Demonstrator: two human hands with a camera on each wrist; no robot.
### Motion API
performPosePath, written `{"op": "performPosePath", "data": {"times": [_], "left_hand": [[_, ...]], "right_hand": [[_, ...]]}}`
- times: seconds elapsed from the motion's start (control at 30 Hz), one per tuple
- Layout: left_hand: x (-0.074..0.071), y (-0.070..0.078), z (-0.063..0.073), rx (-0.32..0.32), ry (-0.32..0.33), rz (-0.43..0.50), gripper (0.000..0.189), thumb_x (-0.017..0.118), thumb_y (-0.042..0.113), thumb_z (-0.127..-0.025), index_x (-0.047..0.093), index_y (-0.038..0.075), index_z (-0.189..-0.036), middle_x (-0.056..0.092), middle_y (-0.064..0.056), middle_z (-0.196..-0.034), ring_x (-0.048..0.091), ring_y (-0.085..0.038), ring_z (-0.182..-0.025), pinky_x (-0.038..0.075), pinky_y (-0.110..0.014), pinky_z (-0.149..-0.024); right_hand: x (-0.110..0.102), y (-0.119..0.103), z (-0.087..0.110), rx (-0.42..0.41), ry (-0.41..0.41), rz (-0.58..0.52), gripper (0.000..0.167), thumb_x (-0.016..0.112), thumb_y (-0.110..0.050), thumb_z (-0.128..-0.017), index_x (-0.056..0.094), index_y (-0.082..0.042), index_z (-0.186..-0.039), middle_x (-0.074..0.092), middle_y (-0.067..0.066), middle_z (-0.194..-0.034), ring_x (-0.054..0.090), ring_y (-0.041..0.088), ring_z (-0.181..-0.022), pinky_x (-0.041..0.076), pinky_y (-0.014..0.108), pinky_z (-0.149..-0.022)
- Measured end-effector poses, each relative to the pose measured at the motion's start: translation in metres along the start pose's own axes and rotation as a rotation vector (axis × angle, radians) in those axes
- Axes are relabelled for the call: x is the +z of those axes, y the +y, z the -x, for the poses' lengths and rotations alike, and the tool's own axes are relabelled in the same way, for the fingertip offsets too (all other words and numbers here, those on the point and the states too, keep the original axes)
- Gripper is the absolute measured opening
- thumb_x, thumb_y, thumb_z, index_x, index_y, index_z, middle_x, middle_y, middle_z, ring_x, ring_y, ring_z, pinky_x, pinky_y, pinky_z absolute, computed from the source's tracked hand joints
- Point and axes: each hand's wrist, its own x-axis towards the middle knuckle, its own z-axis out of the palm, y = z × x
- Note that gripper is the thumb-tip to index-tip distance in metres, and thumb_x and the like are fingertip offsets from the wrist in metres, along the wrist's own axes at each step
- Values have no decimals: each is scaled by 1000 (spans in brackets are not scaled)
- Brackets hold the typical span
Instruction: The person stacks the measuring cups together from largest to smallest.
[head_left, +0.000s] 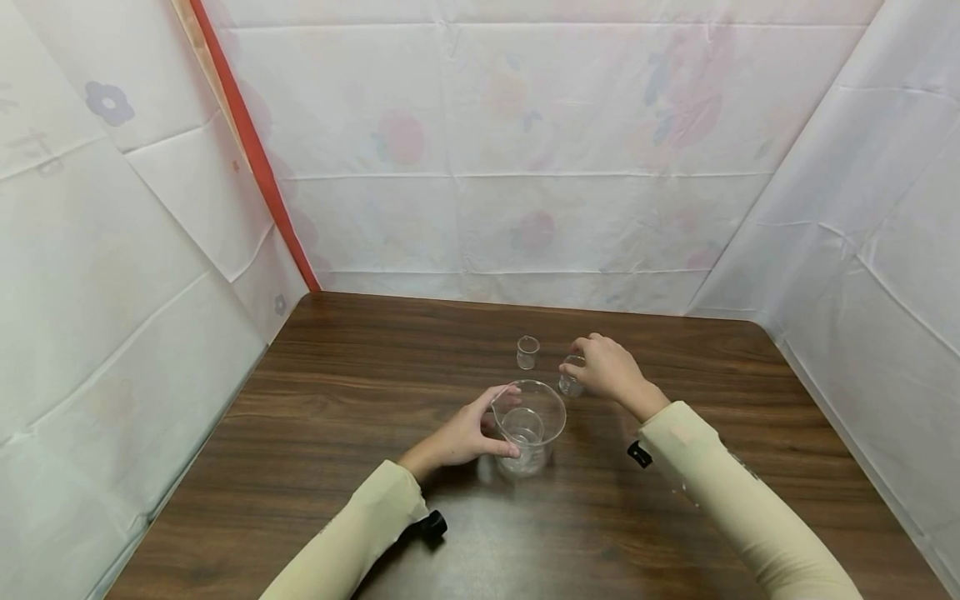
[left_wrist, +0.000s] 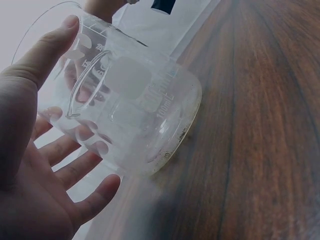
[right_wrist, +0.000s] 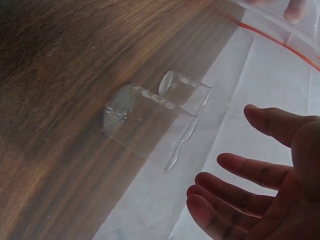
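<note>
My left hand (head_left: pixel 467 429) holds a large clear glass beaker (head_left: pixel 555 429) by its side, thumb on the near wall and fingers around the far side. Inside it stands a smaller beaker (head_left: pixel 522 427); printed markings show on the glass in the left wrist view. My right hand (head_left: pixel 609 367) hovers by another small glass beaker (head_left: pixel 568 387) on the table. In the right wrist view the fingers (right_wrist: pixel 235 192) are spread and apart from this beaker (right_wrist: pixel 145 127). The smallest beaker (head_left: pixel 528 353) stands upright just behind, on the left.
Everything stands on a dark wood-grain table (head_left: pixel 360 392). White printed sheeting (head_left: pixel 480 150) hangs behind it and on both sides, with a red strip (head_left: pixel 258 158) at the back left corner. Black wrist cameras (head_left: pixel 432 527) sit at the sleeves.
</note>
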Motion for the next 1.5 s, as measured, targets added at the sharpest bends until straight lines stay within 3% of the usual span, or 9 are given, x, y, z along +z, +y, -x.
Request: {"op": "performPosePath", "data": {"times": [0.33,0.8,1.13,1.5], "left_hand": [[1,0,-1,-15,6,5,79,80,11,-79,36,1,-145,51,-22,-142,62,-33,-115,47,-36,-96],[1,-1,-1,-24,2,11,81,81,12,-79,35,0,-146,49,-22,-144,59,-33,-120,46,-39,-98],[1,-1,-1,-22,2,12,79,81,11,-79,37,6,-145,48,-21,-145,58,-32,-122,46,-40,-98],[1,-3,-2,-23,4,27,79,81,11,-78,37,5,-144,50,-22,-143,58,-33,-122,45,-45,-100]], "right_hand": [[6,6,-5,31,-34,30,55,66,-39,-92,58,1,-129,61,22,-120,62,37,-103,52,50,-85],[18,18,-12,65,-58,18,58,65,-38,-93,54,4,-132,58,26,-126,57,41,-112,48,54,-93],[23,19,-15,71,-59,32,63,64,-45,-92,57,6,-128,60,25,-121,58,40,-110,50,54,-90],[26,20,-17,67,-64,28,60,66,-42,-91,62,8,-123,63,27,-121,60,41,-111,51,53,-90]]}}
